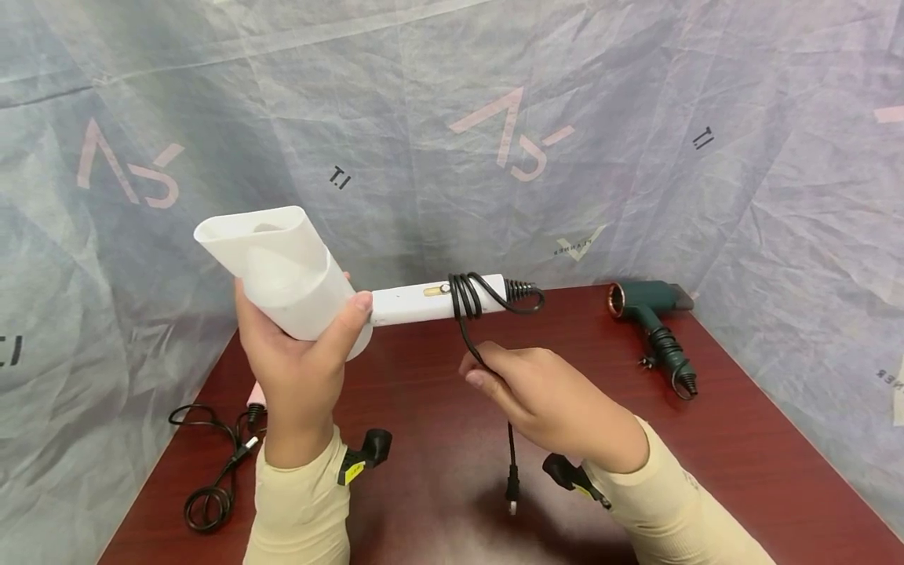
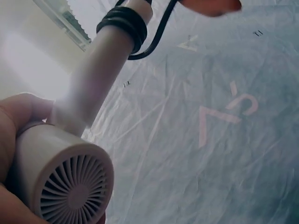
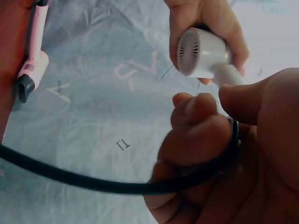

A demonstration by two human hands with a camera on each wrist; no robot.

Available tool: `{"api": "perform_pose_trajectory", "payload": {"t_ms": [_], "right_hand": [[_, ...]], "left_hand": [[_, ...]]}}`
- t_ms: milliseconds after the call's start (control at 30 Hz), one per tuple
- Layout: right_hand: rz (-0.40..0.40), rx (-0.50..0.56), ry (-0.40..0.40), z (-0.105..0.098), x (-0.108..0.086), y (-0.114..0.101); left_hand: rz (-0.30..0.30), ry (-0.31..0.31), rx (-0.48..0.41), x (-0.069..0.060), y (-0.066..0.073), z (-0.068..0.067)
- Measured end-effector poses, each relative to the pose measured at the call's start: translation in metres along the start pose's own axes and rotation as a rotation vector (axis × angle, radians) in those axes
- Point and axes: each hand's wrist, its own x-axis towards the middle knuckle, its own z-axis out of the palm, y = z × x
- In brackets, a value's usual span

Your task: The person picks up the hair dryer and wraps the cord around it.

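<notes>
My left hand (image 1: 300,369) grips a white hair dryer (image 1: 406,304) by its barrel, up above the table. Its wide flat nozzle tilts up to the left, and the handle extends to the right. A black cord (image 1: 466,297) is coiled several times round the handle near its end. My right hand (image 1: 558,404), below the handle, pinches the loose stretch of that cord between thumb and fingers. From this hand the plug (image 1: 512,494) hangs down over the table. In the left wrist view the dryer's round vent grille (image 2: 77,186) faces the camera.
A dark green hair dryer (image 1: 653,302), cord wound on its handle, lies at the table's right back. On the left lies a pink hair dryer (image 3: 36,60), mostly behind my left arm in the head view, with its black cord (image 1: 208,502) loose. Grey sheeting (image 1: 424,141) surrounds the red-brown table (image 1: 424,392).
</notes>
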Motion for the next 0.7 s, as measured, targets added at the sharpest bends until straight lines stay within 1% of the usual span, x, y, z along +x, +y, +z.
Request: {"api": "perform_pose_trajectory", "payload": {"t_ms": [133,233,367,433,500,567,633,700], "right_hand": [[0.012,-0.049,-0.006,-0.005,-0.004,-0.005],[-0.004,-0.070,0.010,-0.009,-0.007,-0.010],[-0.026,-0.088,0.051,-0.014,-0.009,-0.014],[-0.027,-0.078,0.071,-0.017,-0.010,-0.015],[-0.019,-0.070,0.090,-0.019,-0.011,-0.013],[-0.011,-0.072,0.109,-0.020,-0.010,-0.010],[-0.006,-0.082,0.125,-0.020,-0.008,-0.005],[-0.009,-0.090,0.137,-0.019,-0.004,0.001]], "left_hand": [[0.014,0.016,0.021,0.001,-0.004,-0.001],[0.027,0.027,0.068,0.001,-0.005,-0.002],[0.056,0.046,0.201,0.000,-0.007,-0.002],[0.057,0.050,0.277,-0.001,-0.009,-0.004],[0.035,0.045,0.346,-0.002,-0.014,-0.007],[-0.012,0.024,0.404,-0.002,-0.022,-0.010],[-0.060,-0.012,0.447,-0.002,-0.033,-0.013],[-0.091,-0.051,0.497,-0.002,-0.043,-0.015]]}}
